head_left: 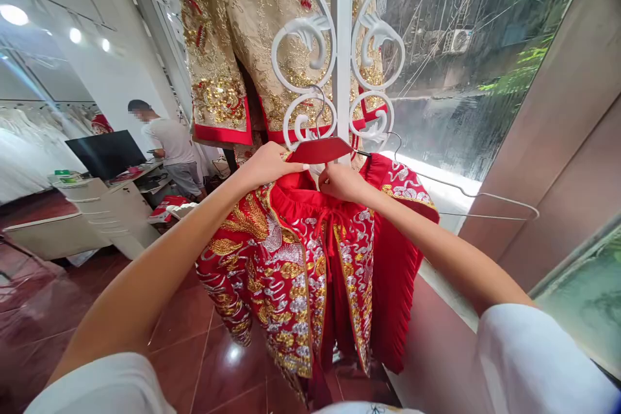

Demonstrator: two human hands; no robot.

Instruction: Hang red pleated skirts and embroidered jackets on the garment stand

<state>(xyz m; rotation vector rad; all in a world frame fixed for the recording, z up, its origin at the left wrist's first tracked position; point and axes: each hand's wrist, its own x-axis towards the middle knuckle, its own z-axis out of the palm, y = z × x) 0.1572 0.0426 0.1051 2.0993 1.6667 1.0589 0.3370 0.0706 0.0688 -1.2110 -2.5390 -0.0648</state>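
Observation:
A red jacket point(286, 284) with gold and silver embroidery hangs in front of me, its front open. Inside its neck shows a gathered red waistband point(303, 199) with a tied cord. A red hanger point(323, 150) with a metal hook rises above, by a white scrolled stand. My left hand point(269, 167) is closed over the jacket's left shoulder and collar, thumb stretched along the neck opening. My right hand point(340, 181) is curled in a pinch at the right side of the neck, just under the hanger; what its fingers hold is hidden.
A beige, gold-sequinned garment point(272, 45) hangs behind the white scrolled stand point(342, 65). An unoccupied wire hanger point(485, 197) juts out to the right, near a window point(436, 77). To the left are a desk point(116, 207), a monitor point(104, 154) and a standing person point(172, 142).

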